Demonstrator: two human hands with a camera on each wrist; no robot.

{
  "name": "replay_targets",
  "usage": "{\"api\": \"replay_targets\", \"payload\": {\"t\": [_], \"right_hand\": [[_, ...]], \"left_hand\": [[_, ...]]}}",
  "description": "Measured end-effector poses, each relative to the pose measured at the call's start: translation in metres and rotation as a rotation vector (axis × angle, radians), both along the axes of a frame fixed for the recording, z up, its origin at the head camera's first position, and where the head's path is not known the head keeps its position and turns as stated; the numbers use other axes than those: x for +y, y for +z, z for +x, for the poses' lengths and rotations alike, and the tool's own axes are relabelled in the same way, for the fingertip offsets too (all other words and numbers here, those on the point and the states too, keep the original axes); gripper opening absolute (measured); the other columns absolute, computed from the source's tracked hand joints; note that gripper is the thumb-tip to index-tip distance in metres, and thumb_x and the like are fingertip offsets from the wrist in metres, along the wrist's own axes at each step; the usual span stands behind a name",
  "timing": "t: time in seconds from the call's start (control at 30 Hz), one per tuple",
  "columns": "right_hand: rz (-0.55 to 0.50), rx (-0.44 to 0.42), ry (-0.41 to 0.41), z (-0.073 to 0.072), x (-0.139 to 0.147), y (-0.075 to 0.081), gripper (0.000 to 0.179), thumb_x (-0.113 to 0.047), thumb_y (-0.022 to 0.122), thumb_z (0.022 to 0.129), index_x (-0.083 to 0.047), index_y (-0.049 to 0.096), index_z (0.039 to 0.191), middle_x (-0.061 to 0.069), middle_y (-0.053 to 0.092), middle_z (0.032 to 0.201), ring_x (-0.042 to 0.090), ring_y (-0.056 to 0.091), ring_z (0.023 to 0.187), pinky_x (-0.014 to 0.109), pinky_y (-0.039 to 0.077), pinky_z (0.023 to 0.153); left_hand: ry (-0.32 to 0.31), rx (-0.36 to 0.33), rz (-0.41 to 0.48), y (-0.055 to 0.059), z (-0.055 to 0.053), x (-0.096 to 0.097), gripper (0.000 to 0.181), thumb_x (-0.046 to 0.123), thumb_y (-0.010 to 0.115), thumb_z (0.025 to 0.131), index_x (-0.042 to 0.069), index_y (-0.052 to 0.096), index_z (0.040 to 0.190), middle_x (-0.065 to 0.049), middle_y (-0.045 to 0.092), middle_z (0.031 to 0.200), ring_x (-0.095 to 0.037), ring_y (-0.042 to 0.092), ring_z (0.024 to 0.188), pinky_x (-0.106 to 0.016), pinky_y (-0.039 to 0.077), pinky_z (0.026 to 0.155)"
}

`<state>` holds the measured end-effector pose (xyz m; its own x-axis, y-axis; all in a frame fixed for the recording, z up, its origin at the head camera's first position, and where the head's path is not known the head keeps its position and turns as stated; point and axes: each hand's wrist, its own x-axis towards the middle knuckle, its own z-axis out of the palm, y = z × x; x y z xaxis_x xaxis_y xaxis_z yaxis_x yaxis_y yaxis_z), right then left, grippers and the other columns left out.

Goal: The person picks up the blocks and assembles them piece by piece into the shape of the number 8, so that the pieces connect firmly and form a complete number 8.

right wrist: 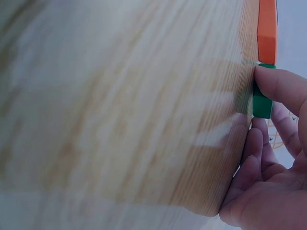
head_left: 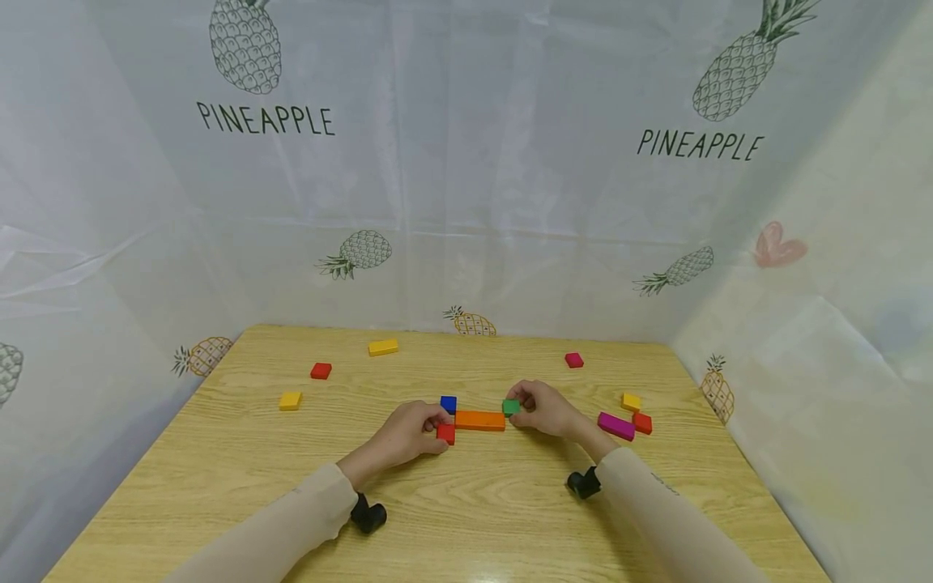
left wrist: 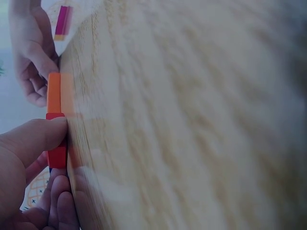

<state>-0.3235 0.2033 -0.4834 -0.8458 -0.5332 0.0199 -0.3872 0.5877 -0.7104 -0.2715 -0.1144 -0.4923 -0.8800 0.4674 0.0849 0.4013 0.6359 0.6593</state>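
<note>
On the table, my left hand (head_left: 414,429) pinches a small red block (head_left: 446,435) between thumb and fingers, at the near left end of a long orange block (head_left: 479,421). A blue block (head_left: 448,403) lies just beyond that left end, behind the left fingertips. At the orange block's far right corner my right hand (head_left: 543,407) grips a small green block (head_left: 511,407). The left wrist view shows the thumb over the side of the red block (left wrist: 56,155). In the right wrist view the thumb and fingers hold the green block (right wrist: 262,101) close to the orange block's end.
Left of the hands lie two yellow blocks (head_left: 383,347) (head_left: 291,401) and a red block (head_left: 321,371). A pink block (head_left: 574,360) sits at the back right. Purple (head_left: 615,426), yellow (head_left: 631,402) and red (head_left: 642,423) blocks cluster right of my right hand. A pineapple-print sheet (head_left: 466,178) stands behind the table.
</note>
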Motion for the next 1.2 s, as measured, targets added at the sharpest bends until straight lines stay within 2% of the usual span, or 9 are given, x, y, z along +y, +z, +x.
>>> {"api": "replay_targets", "payload": {"t": [0.37, 0.67, 1.2], "right_hand": [[-0.033, -0.022, -0.001, 0.0022, 0.0, 0.0011, 0.025, -0.008, 0.078, 0.097, -0.003, 0.065, 0.118, 0.011, 0.064, 0.105, 0.02, 0.056, 0.09, 0.029, 0.049, 0.08], [-0.059, -0.036, -0.001, 0.0031, 0.0005, 0.0038, 0.027, -0.008, 0.079, 0.096, -0.001, 0.066, 0.119, 0.014, 0.064, 0.106, 0.023, 0.056, 0.091, 0.03, 0.049, 0.08], [-0.023, -0.028, -0.007, 0.0031, -0.001, 0.0045, 0.029, -0.008, 0.078, 0.096, 0.0, 0.066, 0.121, 0.014, 0.064, 0.108, 0.021, 0.055, 0.092, 0.033, 0.049, 0.083]], "left_hand": [[-0.019, 0.013, 0.008, 0.0012, 0.0003, 0.0011, 0.025, 0.015, 0.088, 0.087, 0.015, 0.076, 0.108, 0.003, 0.063, 0.093, -0.016, 0.053, 0.086, -0.031, 0.046, 0.078], [-0.015, 0.021, 0.005, 0.0012, -0.0003, 0.0013, 0.025, 0.016, 0.089, 0.087, 0.016, 0.076, 0.108, 0.004, 0.063, 0.093, -0.016, 0.053, 0.086, -0.032, 0.046, 0.079], [-0.015, 0.02, 0.006, 0.0014, 0.0003, 0.0005, 0.025, 0.016, 0.089, 0.087, 0.016, 0.075, 0.108, 0.004, 0.062, 0.092, -0.016, 0.052, 0.086, -0.032, 0.045, 0.079]]}}
